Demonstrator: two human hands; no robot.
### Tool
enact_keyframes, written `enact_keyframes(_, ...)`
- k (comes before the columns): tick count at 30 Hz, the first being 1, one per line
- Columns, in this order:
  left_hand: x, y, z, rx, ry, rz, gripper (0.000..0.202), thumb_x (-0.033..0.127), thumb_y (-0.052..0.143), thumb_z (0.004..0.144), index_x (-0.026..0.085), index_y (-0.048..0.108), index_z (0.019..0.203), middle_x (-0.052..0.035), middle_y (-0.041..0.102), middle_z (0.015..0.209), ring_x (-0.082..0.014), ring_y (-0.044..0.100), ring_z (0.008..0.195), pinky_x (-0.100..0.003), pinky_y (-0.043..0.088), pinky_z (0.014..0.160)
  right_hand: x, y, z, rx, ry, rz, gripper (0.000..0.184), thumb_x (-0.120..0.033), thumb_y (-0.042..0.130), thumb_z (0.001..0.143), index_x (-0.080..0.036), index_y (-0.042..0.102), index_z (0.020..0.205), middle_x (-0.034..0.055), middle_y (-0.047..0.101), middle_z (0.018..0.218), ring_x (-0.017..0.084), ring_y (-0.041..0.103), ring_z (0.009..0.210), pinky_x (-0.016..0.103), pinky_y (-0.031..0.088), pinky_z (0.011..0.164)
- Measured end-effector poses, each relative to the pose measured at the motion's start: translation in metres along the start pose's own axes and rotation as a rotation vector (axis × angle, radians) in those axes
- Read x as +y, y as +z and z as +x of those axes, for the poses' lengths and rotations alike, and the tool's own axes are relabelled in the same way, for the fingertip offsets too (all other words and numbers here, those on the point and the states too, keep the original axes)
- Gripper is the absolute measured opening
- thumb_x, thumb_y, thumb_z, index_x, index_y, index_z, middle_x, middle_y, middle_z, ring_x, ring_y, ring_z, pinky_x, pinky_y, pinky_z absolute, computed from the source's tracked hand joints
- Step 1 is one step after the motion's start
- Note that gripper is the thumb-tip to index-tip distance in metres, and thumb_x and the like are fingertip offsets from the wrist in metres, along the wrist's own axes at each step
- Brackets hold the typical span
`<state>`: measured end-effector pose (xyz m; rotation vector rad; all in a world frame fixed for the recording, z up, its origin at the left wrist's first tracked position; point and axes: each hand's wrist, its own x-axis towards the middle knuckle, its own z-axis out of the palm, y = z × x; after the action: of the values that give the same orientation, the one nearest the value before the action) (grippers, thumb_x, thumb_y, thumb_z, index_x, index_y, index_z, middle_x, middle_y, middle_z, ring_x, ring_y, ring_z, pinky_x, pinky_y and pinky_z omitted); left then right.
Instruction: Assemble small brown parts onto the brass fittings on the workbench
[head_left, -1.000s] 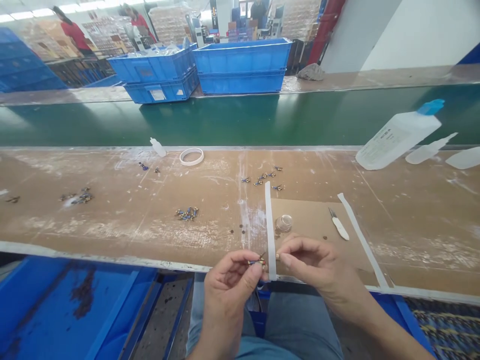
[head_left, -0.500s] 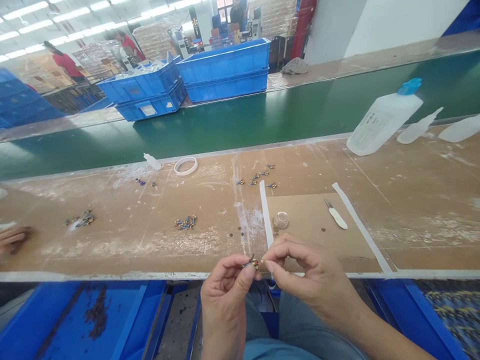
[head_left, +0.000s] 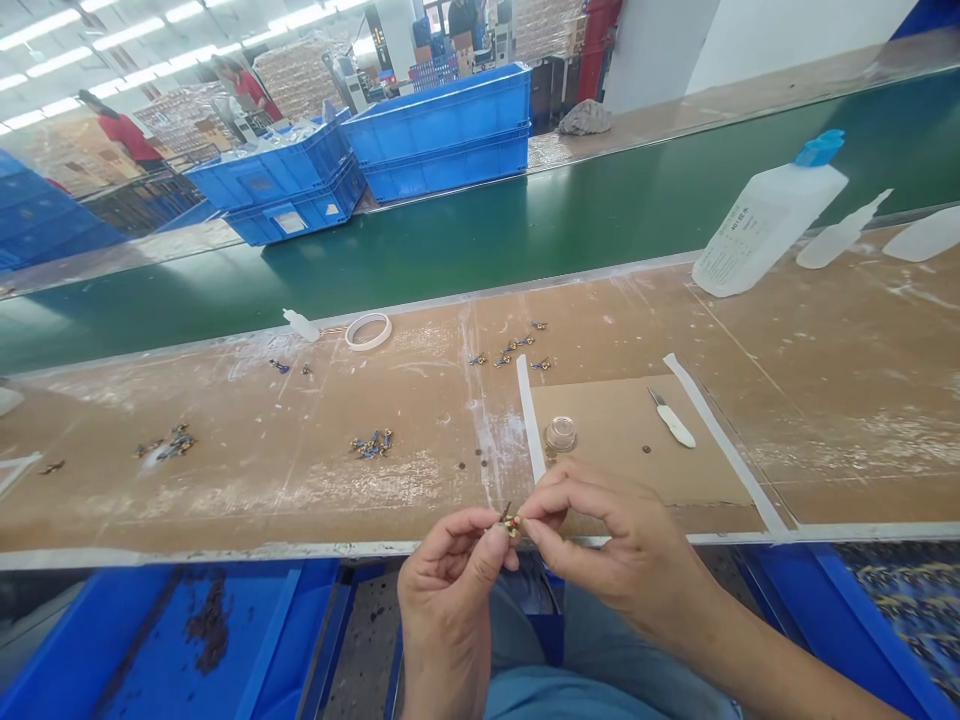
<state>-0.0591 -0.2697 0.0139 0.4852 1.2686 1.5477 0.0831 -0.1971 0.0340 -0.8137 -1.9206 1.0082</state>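
Observation:
My left hand (head_left: 459, 575) is closed, pinching a small painted figurine (head_left: 511, 524) between thumb and fingertips at the bench's front edge. Red, cream and dark spots show on the figurine; the fingers cover the rest of it. Against its right side press the thumb and forefinger of my right hand (head_left: 607, 535), closed in a pinch. Whatever lies between those right fingertips is too small or too hidden to name. Just beyond my hands, a small clear round cup (head_left: 561, 433) stands on a taped-down cardboard sheet (head_left: 607, 410). A white-handled knife (head_left: 673, 420) lies at that sheet's right.
Small blue-and-gold figurines lie in groups (head_left: 372, 444) on the cardboard-covered bench. A tape roll (head_left: 368, 332) and a small dropper bottle (head_left: 301, 325) lie farther back. A large white bottle (head_left: 772, 225) stands at right. Blue crates (head_left: 442, 130) stand beyond the green belt (head_left: 450, 245).
My right fingertips have moved left, from a small gap to contact with the figurine. The other person's hand at the left edge has gone from view. The view has shifted slightly.

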Motion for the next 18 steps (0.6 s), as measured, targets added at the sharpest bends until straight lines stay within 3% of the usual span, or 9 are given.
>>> enact_keyframes(10,0.006,0.010,-0.006,0.082,0.009,0.041,0.014,0.024,0.084,0.067,0.016,0.075,0.075,-0.0007,0.069,0.060,-0.0083,0.061,0.058,-0.017,0.052,0.064,0.002,0.001,0.001,0.045,-0.192,-0.063,0.012,-0.009,0.060,0.083,-0.019,0.066,0.079,-0.0035,0.062,0.071,0.006,0.056,0.067,0.017,0.047,0.062)
enact_keyframes(18,0.007,0.001,-0.003,-0.012,0.070,0.160,0.008,0.022,0.082,0.069,0.017,0.078,0.075,-0.0015,0.070,0.061,-0.0109,0.065,0.060,-0.019,0.054,0.065,0.012,-0.002,0.002,0.009,-0.350,-0.105,0.013,-0.011,0.055,0.088,-0.019,0.065,0.087,-0.0002,0.063,0.076,0.008,0.057,0.071,0.020,0.050,0.065)
